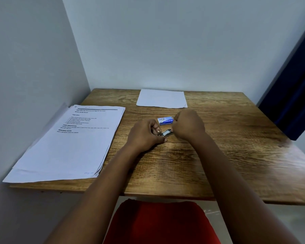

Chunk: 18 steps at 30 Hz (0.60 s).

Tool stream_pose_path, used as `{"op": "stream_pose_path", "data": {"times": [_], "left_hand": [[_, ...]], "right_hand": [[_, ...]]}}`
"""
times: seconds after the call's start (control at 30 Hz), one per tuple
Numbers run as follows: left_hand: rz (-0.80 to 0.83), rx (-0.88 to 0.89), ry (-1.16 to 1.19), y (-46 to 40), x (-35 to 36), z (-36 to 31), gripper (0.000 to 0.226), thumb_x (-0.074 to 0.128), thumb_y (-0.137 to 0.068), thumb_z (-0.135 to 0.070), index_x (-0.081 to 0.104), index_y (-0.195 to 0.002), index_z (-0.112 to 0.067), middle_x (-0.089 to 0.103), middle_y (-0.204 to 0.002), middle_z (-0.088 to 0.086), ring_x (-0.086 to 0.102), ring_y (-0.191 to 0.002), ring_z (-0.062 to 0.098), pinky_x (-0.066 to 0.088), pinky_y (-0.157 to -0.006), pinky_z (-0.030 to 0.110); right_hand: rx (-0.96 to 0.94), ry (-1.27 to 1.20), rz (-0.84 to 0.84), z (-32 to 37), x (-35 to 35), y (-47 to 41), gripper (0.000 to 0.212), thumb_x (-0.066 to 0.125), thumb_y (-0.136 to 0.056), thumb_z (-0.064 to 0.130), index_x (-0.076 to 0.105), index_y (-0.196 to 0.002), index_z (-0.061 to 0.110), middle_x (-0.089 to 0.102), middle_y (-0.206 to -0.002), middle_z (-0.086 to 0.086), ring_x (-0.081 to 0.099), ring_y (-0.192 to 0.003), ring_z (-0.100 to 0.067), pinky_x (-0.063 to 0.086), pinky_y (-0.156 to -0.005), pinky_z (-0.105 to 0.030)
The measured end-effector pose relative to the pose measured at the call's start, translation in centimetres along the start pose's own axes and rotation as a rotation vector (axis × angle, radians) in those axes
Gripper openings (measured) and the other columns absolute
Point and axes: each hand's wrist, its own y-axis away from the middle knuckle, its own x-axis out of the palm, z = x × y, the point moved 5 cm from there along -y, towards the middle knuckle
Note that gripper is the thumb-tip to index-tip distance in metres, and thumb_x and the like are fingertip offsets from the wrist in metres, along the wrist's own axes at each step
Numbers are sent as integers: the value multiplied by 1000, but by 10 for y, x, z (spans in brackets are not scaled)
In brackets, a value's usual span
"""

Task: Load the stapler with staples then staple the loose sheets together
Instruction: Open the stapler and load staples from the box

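While both forearms reach out over the grained wooden table (pixel 218 138), I see my left hand (pixel 144 133) curled around a small shiny metal stapler (pixel 166 133) at the table's middle. My right hand (pixel 188 126), fisted, pinches its other end. Just behind lies a little blue-and-white staple box (pixel 165 120). Printed sheets (pixel 69 143) are stacked flat at left, and a blank sheet (pixel 162 98) lies farther back.

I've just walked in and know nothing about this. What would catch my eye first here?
Two bare hands meet at the middle of the brown wooden table: the left hand and right hand both grip a small silver metal stapler. Just behind them lies a small blue-and-white staple box. A thick stack of printed white sheets fills the table's left side.
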Motion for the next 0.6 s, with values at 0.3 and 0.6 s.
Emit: {"op": "stream_pose_path", "data": {"times": [0.3, 0.6], "left_hand": [[-13, 11, -6, 1, -1, -1, 31, 92, -62, -25, 62, -70, -22, 68, -68, -6, 60, -61, 12, 51, -63, 38], [-27, 7, -25, 1, -1, -1, 33, 92, -61, -27, 60, -67, -24, 70, -71, -5, 63, -65, 13, 51, -63, 37]], "right_hand": [[-303, -331, 208, 14, -3, 9, 39, 51, -78, -3, 72, -64, 28, 57, -92, 4, 56, -94, -18, 46, -75, -30], [-372, -258, 220, 13, 1, 15, 42, 44, -72, 5, 67, -57, 38, 52, -91, 12, 50, -106, -25, 48, -89, -45]]}}
